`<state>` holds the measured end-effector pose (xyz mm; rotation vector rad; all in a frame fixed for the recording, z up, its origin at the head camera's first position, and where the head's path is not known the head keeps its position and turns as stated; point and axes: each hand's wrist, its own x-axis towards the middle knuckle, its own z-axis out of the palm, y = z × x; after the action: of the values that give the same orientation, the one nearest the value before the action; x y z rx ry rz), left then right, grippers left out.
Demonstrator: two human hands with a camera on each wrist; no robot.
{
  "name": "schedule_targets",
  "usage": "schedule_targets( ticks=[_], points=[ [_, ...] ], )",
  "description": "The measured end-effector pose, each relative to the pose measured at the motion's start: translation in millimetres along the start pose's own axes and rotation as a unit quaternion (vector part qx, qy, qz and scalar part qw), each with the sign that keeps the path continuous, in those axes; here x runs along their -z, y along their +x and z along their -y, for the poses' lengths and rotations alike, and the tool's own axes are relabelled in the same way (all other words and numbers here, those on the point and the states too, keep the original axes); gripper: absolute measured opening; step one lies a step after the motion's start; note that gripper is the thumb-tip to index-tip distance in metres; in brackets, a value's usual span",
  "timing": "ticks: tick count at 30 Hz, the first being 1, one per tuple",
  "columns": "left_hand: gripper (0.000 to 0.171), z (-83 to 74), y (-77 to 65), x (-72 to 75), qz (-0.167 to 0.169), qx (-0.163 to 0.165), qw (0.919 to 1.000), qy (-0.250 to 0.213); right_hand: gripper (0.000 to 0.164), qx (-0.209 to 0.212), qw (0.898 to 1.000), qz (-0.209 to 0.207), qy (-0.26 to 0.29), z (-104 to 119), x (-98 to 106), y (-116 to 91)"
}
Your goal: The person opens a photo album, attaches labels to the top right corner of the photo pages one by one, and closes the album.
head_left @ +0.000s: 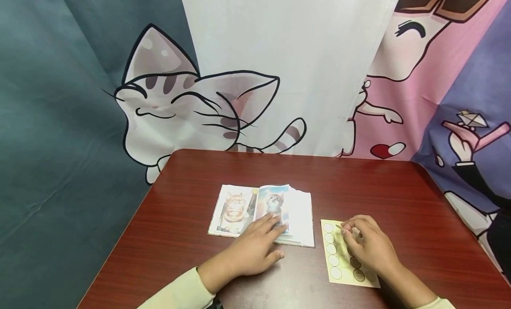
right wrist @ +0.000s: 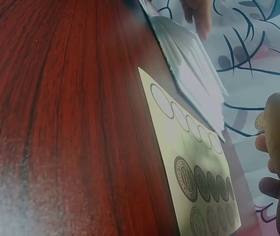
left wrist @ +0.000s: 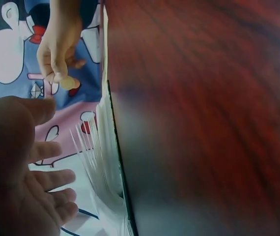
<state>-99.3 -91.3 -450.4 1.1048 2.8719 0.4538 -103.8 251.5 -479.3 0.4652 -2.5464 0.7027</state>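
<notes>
An open book [head_left: 301, 216] with cat pictures lies on the table. My left hand [head_left: 255, 244] is over its right-hand page, fingers spread across the kitten picture [head_left: 274, 201]. Several page edges [left wrist: 98, 172] fan up beside that hand in the left wrist view. A small gold round sticker [head_left: 254, 191] sits at the top of the left page. To the right, my right hand [head_left: 371, 244] pinches another round sticker [left wrist: 69, 82] between thumb and fingertips. It is raised over a pale yellow sticker sheet [head_left: 333, 278], whose left column shows blank circles [right wrist: 162, 101].
The dark red wooden table [head_left: 167, 256] extends around the book and sheet. Behind it hangs a cloth backdrop [head_left: 319, 56] with cartoon cats, meeting the table's far edge. Printed round stickers [right wrist: 185, 179] remain on the sheet.
</notes>
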Motion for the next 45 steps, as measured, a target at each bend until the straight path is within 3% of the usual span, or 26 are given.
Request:
schedule_targets(
  ticks=[11, 20, 31, 45],
  points=[
    [0.078, -1.3, -3.3, -7.4, 0.096, 0.002, 0.9954, 0.010, 0.028, 0.007, 1.000, 0.001, 0.000, 2, -4, 5],
    [0.079, 0.6, -3.5, -4.2, 0.137, 0.007, 0.9906, -0.003, 0.013, -0.012, 1.000, 0.021, 0.001, 6, -5, 11],
    [0.083, 2.6, -1.5, -5.5, 0.159, 0.014, 0.9871, 0.006, 0.004, -0.023, 0.998, 0.051, 0.005, 9, -9, 21],
    [0.084, 2.0, -1.9, -4.3, 0.157, 0.014, 0.9874, 0.017, 0.006, -0.050, 0.995, 0.081, 0.012, 13, -13, 33]
  ],
)
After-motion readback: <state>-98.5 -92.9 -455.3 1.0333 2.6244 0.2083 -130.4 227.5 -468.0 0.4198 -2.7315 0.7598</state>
